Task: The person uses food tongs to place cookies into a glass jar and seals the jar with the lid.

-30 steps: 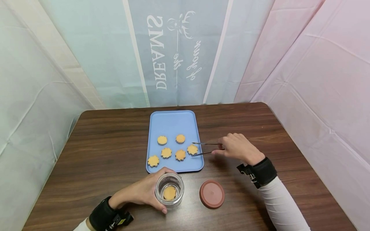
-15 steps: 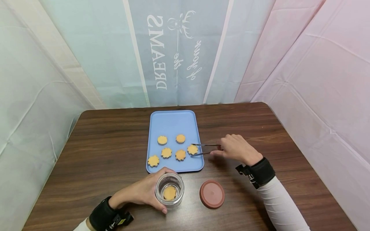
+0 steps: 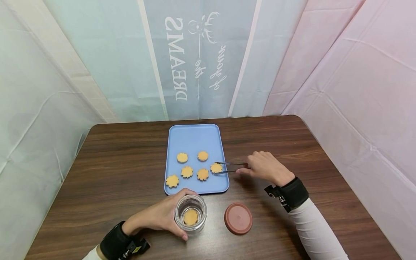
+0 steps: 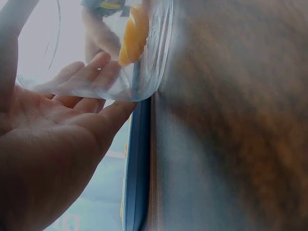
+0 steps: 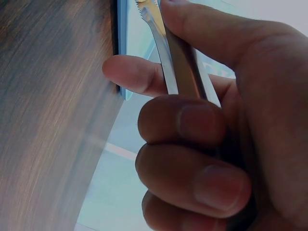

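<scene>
a left hand (image 3: 156, 218) curls its fingers round a glass jar (image 3: 190, 213) holding one cookie (image 3: 190, 217). the right hand (image 3: 264, 167) pinches tongs (image 3: 231, 168) around a cookie on the blue tray (image 3: 193, 139), beside five others. backdrop writing, reversed: "dreams".

Lid (image 3: 238, 218) right of jar (image 3: 190, 213)
</scene>
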`<state>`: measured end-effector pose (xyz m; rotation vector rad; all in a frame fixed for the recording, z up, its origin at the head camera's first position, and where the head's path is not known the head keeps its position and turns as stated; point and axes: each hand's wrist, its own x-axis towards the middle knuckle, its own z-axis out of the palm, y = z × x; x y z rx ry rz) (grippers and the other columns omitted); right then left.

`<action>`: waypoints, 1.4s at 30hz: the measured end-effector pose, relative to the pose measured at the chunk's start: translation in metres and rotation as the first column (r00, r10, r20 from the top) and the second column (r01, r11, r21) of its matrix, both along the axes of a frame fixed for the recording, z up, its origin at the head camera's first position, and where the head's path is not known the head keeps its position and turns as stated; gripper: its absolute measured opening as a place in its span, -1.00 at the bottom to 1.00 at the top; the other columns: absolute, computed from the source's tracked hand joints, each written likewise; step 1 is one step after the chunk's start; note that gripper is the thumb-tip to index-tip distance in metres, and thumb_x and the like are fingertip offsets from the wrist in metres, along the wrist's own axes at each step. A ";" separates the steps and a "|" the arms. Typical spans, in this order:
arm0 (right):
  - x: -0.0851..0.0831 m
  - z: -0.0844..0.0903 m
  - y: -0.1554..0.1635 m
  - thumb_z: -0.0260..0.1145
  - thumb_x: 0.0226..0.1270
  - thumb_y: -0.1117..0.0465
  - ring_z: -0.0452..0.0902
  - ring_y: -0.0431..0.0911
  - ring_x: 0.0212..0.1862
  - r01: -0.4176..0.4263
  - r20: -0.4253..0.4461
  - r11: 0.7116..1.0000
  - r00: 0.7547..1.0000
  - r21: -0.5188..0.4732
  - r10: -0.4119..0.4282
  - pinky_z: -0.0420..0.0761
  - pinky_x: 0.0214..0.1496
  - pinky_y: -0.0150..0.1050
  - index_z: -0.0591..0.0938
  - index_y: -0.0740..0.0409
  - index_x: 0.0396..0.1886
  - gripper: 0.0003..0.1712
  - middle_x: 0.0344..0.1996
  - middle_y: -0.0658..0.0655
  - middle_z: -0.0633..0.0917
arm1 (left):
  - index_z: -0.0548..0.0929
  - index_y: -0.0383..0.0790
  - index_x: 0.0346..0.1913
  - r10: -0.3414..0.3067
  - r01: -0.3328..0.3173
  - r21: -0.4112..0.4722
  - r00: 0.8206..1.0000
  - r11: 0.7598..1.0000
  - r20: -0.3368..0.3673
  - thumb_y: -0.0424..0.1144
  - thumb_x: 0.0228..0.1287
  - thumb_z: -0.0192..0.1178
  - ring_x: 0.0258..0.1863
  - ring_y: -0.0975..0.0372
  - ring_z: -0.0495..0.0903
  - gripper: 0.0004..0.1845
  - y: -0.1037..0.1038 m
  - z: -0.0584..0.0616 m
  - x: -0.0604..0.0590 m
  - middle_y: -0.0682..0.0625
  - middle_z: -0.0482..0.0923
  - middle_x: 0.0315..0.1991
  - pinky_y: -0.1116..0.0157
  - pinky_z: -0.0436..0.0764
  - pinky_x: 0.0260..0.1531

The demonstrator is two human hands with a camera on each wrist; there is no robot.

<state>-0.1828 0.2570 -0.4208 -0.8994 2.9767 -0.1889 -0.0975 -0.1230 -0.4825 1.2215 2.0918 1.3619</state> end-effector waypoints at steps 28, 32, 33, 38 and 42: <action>0.002 0.007 0.004 0.47 0.38 -0.19 0.05 -0.26 -0.65 -0.013 -0.032 1.000 0.999 -0.007 0.012 0.02 -0.57 -0.33 0.24 -0.10 -0.76 -0.28 -0.71 -0.17 0.11 | 0.33 0.03 0.43 0.004 -0.004 -0.002 1.000 1.000 0.003 -0.03 -0.07 0.75 0.27 0.08 0.60 0.02 0.001 0.000 -0.001 0.09 0.58 0.28 0.13 0.52 0.38; 0.002 0.010 0.004 0.48 0.38 -0.17 0.10 -0.27 -0.66 -0.014 -0.029 1.000 0.999 -0.014 0.013 0.05 -0.58 -0.33 0.28 -0.11 -0.76 -0.31 -0.73 -0.18 0.14 | 0.33 0.03 0.44 0.002 -0.002 0.007 1.000 1.000 0.020 -0.06 -0.07 0.75 0.27 0.06 0.60 0.03 0.001 0.001 0.000 0.11 0.58 0.29 0.14 0.52 0.38; 0.002 0.011 0.004 0.48 0.38 -0.17 0.12 -0.27 -0.67 -0.014 -0.029 1.000 0.999 -0.015 0.014 0.06 -0.58 -0.33 0.29 -0.11 -0.76 -0.32 -0.73 -0.18 0.16 | 0.33 0.04 0.44 0.003 -0.003 0.009 1.000 1.000 0.031 -0.07 -0.07 0.75 0.28 0.07 0.60 0.03 0.001 0.001 0.000 0.12 0.58 0.29 0.15 0.51 0.38; 0.003 0.014 0.004 0.46 0.39 -0.20 0.16 -0.27 -0.67 -0.016 -0.030 1.000 0.999 -0.022 0.015 0.10 -0.58 -0.33 0.36 -0.12 -0.73 -0.38 -0.73 -0.19 0.21 | 0.33 0.05 0.44 0.008 -0.008 0.004 0.999 1.000 0.044 -0.08 -0.08 0.75 0.28 0.07 0.60 0.03 0.001 0.002 0.001 0.14 0.57 0.29 0.16 0.52 0.38; 0.005 0.018 0.005 0.43 0.41 -0.23 0.16 -0.29 -0.66 -0.016 -0.045 1.000 0.999 -0.026 0.015 0.13 -0.58 -0.33 0.42 -0.12 -0.69 -0.42 -0.72 -0.20 0.21 | 0.34 0.05 0.44 0.012 -0.012 -0.002 0.998 1.000 0.055 -0.07 -0.08 0.76 0.28 0.07 0.60 0.03 0.002 0.004 0.002 0.14 0.58 0.29 0.16 0.51 0.39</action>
